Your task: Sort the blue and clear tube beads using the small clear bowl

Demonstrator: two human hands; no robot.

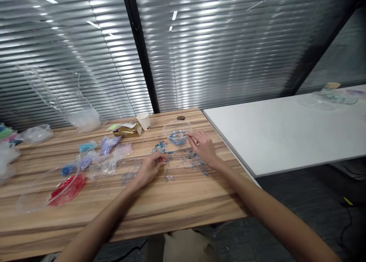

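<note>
Both my arms reach over a wooden table. My left hand rests on the wood with its fingers pinched together at the tips; what they hold is too small to make out. My right hand hovers just right of a clear round dish with blue beads in it, fingers curled toward the dish rim. Loose blue and clear beads lie scattered on the table between the two hands.
Several small plastic bags of blue and purple beads lie left of my hands. A clear dish of red beads sits at front left. A paper cup, a gold packet and a large clear bag stand behind. A white table adjoins on the right.
</note>
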